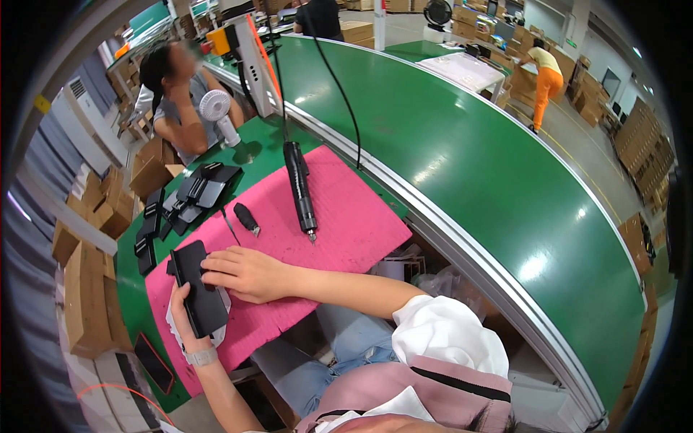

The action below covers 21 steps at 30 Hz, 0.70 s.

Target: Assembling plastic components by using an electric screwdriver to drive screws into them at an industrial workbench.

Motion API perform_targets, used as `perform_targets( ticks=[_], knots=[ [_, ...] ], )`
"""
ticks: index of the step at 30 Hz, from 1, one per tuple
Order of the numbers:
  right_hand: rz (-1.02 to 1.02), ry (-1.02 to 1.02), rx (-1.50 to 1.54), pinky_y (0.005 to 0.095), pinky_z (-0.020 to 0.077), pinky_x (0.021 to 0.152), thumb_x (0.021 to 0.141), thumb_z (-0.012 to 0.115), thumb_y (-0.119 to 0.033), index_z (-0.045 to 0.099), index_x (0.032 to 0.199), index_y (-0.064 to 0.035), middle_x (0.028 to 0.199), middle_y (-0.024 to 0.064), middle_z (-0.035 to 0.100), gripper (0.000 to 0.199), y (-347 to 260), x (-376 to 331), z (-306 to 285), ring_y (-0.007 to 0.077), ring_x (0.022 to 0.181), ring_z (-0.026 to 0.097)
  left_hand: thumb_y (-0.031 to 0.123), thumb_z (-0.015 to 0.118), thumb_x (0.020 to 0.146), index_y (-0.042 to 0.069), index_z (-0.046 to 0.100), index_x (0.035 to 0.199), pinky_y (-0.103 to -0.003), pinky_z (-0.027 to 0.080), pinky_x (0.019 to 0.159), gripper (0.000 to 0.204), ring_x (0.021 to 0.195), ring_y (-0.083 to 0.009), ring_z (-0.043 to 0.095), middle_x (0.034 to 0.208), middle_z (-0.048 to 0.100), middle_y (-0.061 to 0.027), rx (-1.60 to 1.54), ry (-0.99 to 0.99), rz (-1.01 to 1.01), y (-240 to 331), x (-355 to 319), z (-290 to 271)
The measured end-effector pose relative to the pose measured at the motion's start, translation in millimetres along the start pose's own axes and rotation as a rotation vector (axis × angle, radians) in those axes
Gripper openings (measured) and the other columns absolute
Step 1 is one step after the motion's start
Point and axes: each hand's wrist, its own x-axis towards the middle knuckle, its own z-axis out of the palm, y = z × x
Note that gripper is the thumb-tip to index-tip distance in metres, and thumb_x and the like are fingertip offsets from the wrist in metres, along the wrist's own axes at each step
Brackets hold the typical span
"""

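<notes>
A flat black rectangular part point(202, 307) with a raised lip along one edge is held tilted above the pink foam mat point(346, 195). My left hand point(180, 312) grips its left side, thumb over the front. The fingers of my right hand point(249, 274) lie stretched across its upper right face. Something white and thin, like a cloth or paper point(222, 332), shows behind the part. Beyond my hands a short black-handled tool point(246, 219) rests on the mat. A black electric screwdriver point(299, 187) hangs by its cord, tip down over the mat.
Several black parts point(198, 191) are piled on the green table at the far left. A handheld white fan point(216, 108) stands near a seated person point(177, 108). A phone point(154, 363) lies at the near left. The green conveyor point(462, 173) runs along the right behind a metal rail.
</notes>
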Motion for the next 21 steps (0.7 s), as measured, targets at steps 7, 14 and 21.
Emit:
perform_targets(
  ticks=[7, 14, 21],
  knots=[
    [-0.079, 0.091, -0.004, 0.0412, 0.0448, 0.084, 0.07, 0.064, -0.012, 0.056, 0.104, -0.0071, 0.113, 0.012, 0.055, 0.035, -6, -17, -1, 0.0286, 0.111, 0.052, 0.015, 0.045, 0.091, 0.002, 0.047, 0.13, -0.027, 0.052, 0.082, 0.041, 0.098, -0.016, 0.061, 0.117, 0.057, -0.0088, 0.026, -0.124, -0.01, -24, -8, 20],
    [-0.08, 0.035, -0.064, 0.0341, 0.0448, 0.065, 0.064, 0.066, -0.02, 0.056, 0.083, -0.0073, 0.097, 0.006, 0.055, 0.024, -18, -40, -18, 0.0233, 0.097, 0.052, 0.016, 0.047, 0.097, -0.002, 0.057, 0.11, -0.026, 0.045, 0.073, 0.024, 0.084, -0.0133, 0.057, 0.094, 0.063, -0.0055, 0.831, -0.091, 0.165, -31, -11, 45],
    [-0.094, -0.054, -0.023, 0.0361, 0.0425, 0.059, 0.066, 0.071, -0.041, 0.06, 0.074, -0.0058, 0.081, 0.0053, 0.054, 0.038, -62, -51, -59, 0.0214, 0.083, 0.052, 0.015, 0.05, 0.095, -0.006, 0.056, 0.1, -0.037, 0.034, 0.051, 0.022, 0.054, -0.0209, 0.045, 0.063, 0.051, -0.0158, 1.472, -0.094, 0.497, -31, -62, 57]
  ],
)
